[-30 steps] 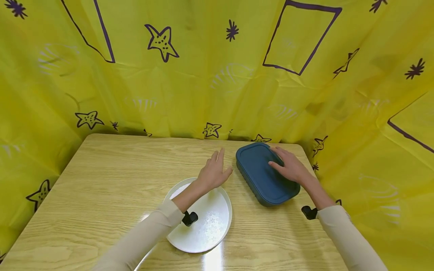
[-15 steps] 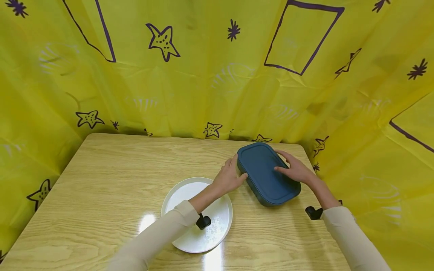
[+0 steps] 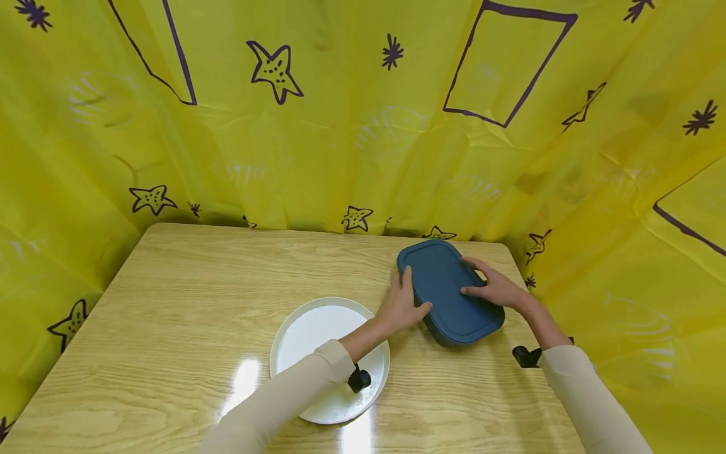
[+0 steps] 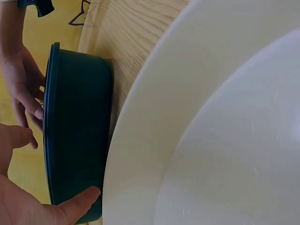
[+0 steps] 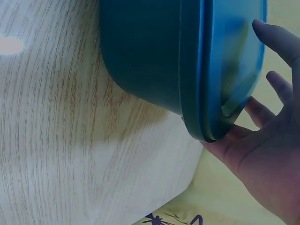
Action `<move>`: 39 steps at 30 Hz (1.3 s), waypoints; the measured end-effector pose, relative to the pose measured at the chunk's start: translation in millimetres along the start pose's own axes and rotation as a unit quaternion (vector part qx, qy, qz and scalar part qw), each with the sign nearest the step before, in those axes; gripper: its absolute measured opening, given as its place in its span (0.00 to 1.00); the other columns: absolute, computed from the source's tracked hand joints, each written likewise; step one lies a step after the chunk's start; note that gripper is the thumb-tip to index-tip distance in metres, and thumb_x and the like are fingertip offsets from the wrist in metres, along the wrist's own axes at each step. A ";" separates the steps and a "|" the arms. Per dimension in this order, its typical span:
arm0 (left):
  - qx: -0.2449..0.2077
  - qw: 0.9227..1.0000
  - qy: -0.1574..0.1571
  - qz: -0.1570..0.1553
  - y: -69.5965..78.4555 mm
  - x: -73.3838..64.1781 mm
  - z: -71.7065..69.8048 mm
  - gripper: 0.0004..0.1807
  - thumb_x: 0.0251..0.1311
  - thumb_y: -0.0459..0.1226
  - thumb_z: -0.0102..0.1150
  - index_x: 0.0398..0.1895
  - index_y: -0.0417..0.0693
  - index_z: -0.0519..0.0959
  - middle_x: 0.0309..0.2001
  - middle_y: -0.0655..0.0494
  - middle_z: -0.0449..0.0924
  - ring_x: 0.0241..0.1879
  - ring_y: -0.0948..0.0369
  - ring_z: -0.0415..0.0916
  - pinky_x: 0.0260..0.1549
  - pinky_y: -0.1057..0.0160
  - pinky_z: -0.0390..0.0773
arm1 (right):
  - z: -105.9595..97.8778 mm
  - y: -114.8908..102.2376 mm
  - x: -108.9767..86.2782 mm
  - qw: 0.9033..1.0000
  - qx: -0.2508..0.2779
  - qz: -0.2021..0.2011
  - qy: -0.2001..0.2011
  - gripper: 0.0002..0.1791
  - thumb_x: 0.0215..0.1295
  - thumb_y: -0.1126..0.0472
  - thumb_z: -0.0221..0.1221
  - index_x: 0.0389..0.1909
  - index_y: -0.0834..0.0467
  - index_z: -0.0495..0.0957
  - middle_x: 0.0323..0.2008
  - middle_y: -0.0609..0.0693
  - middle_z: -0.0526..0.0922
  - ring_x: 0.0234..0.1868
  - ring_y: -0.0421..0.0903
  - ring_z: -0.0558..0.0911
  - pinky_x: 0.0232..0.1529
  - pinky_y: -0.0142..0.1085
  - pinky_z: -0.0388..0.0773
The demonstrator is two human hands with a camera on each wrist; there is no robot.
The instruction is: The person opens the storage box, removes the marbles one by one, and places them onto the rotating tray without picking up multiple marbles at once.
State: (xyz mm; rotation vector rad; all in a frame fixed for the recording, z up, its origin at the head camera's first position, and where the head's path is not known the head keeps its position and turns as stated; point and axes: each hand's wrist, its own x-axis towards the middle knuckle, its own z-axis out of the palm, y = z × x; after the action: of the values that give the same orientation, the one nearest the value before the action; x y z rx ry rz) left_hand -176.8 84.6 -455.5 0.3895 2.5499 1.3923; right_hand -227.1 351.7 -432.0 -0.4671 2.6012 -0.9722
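Note:
A dark blue lidded food container (image 3: 445,290) stands at the back right of the table. My left hand (image 3: 399,306) is at its left side, the thumb over the lid's edge and another finger reaching onto the lid. In the left wrist view, one of its fingers (image 4: 82,201) lies fairly straight along the container's side wall. My right hand (image 3: 493,287) holds the container's right edge, thumb on the lid and fingers bent over the far side. The right wrist view shows its thumb (image 5: 272,37) against the lid, while some fingertips are hidden behind the rim.
A round white tray (image 3: 303,340) with a raised rim sits left of the container, under my left forearm. The wooden table (image 3: 193,315) has a yellow patterned curtain (image 3: 329,157) close behind its back edge and along its right side.
My left hand has moved right, from above the tray to the container's left side. My right hand has shifted from lying over the lid to its right edge. The container stays in place.

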 end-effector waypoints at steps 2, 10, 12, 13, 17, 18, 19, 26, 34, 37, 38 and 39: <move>-0.007 1.000 0.002 -0.007 1.5 0.3 3.7 0.50 0.67 0.44 0.62 0.79 0.38 0.41 0.76 0.29 0.39 0.71 0.38 0.55 0.61 0.47 0.70 | 0.2 0.7 0.0 1.000 -0.002 -0.002 0.000 0.44 0.69 0.57 0.64 0.77 0.66 0.50 0.73 0.73 0.50 0.71 0.74 0.54 0.63 0.65 0.61; -0.016 1.000 0.009 -0.017 2.1 1.4 12.7 0.52 0.65 0.43 0.65 0.80 0.39 0.40 0.75 0.30 0.41 0.69 0.39 0.60 0.60 0.49 0.72 | 1.4 6.4 1.8 1.000 -0.002 0.002 -0.008 0.46 0.67 0.56 0.66 0.77 0.66 0.51 0.74 0.73 0.48 0.72 0.73 0.50 0.66 0.66 0.54; -0.024 0.999 0.007 -0.020 1.2 1.6 13.8 0.52 0.65 0.43 0.65 0.80 0.39 0.40 0.75 0.30 0.41 0.69 0.38 0.59 0.60 0.48 0.72 | 1.6 6.5 1.7 1.000 -0.001 0.005 -0.010 0.46 0.66 0.56 0.66 0.77 0.66 0.51 0.74 0.73 0.48 0.72 0.73 0.50 0.66 0.66 0.55; -0.028 0.999 0.006 -0.022 0.8 1.8 14.3 0.52 0.66 0.42 0.64 0.80 0.39 0.40 0.75 0.29 0.41 0.69 0.38 0.59 0.60 0.48 0.71 | 1.5 6.4 1.5 1.000 0.000 0.006 -0.011 0.46 0.66 0.56 0.66 0.77 0.66 0.51 0.74 0.73 0.48 0.72 0.73 0.50 0.66 0.66 0.55; -0.041 0.999 0.002 -0.025 -0.9 3.8 16.0 0.51 0.65 0.41 0.63 0.80 0.38 0.39 0.75 0.29 0.41 0.71 0.38 0.54 0.63 0.47 0.68 | 1.3 4.6 0.6 1.000 0.002 0.016 -0.021 0.46 0.67 0.56 0.66 0.77 0.65 0.51 0.74 0.73 0.47 0.72 0.73 0.52 0.65 0.66 0.57; -0.044 0.999 0.002 -0.025 -1.0 4.4 16.3 0.51 0.65 0.41 0.63 0.79 0.38 0.40 0.75 0.28 0.41 0.72 0.38 0.54 0.63 0.48 0.67 | 1.4 4.0 0.3 0.999 0.004 0.021 -0.024 0.46 0.67 0.55 0.66 0.77 0.65 0.51 0.74 0.73 0.47 0.72 0.73 0.52 0.65 0.66 0.57; -0.046 0.999 0.003 -0.024 -0.9 4.9 16.6 0.51 0.65 0.40 0.63 0.79 0.37 0.40 0.75 0.28 0.42 0.72 0.38 0.53 0.64 0.48 0.67 | 1.3 3.5 0.1 0.999 0.005 0.025 -0.028 0.46 0.67 0.55 0.66 0.77 0.65 0.51 0.74 0.73 0.46 0.71 0.74 0.52 0.64 0.66 0.58; -0.074 0.997 0.023 -0.029 2.1 4.6 20.1 0.50 0.61 0.34 0.64 0.79 0.35 0.43 0.74 0.27 0.42 0.71 0.38 0.54 0.63 0.49 0.68 | 7.5 -0.1 -2.2 0.997 0.034 0.046 -0.047 0.49 0.67 0.54 0.66 0.79 0.62 0.47 0.75 0.73 0.42 0.72 0.74 0.49 0.65 0.67 0.55; -0.099 0.993 0.061 -0.027 8.2 2.3 26.0 0.53 0.57 0.27 0.63 0.80 0.39 0.41 0.76 0.29 0.30 0.73 0.39 0.50 0.50 0.54 0.76 | 15.1 5.1 -5.1 0.999 0.031 0.027 -0.012 0.48 0.66 0.55 0.66 0.78 0.64 0.49 0.75 0.73 0.39 0.74 0.73 0.41 0.66 0.68 0.47; -0.098 0.993 0.060 -0.026 10.0 2.3 25.8 0.52 0.58 0.26 0.63 0.80 0.38 0.40 0.76 0.29 0.29 0.74 0.39 0.46 0.49 0.55 0.76 | 16.6 5.5 -6.0 0.999 0.019 0.026 -0.002 0.48 0.66 0.54 0.67 0.77 0.65 0.50 0.75 0.73 0.40 0.74 0.73 0.42 0.67 0.68 0.47; -0.098 0.993 0.058 -0.026 10.3 2.6 25.7 0.52 0.59 0.26 0.62 0.79 0.37 0.40 0.76 0.29 0.28 0.74 0.39 0.45 0.50 0.55 0.75 | 16.9 5.4 -6.5 1.000 0.017 0.026 0.000 0.48 0.66 0.54 0.67 0.77 0.65 0.50 0.75 0.73 0.41 0.74 0.73 0.43 0.67 0.68 0.47; -0.094 0.994 0.058 -0.024 10.4 2.8 25.5 0.51 0.58 0.26 0.62 0.79 0.36 0.41 0.76 0.29 0.29 0.75 0.39 0.43 0.53 0.55 0.75 | 17.1 5.3 -7.0 1.000 0.015 0.026 0.002 0.48 0.66 0.53 0.67 0.77 0.66 0.50 0.75 0.73 0.42 0.73 0.73 0.44 0.67 0.67 0.48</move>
State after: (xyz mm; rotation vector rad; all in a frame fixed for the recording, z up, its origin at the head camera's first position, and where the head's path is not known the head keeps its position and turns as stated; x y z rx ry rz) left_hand -170.3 111.1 -460.4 0.2202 2.4680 1.6649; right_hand -214.9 348.7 -446.5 -0.3885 2.5844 -0.9937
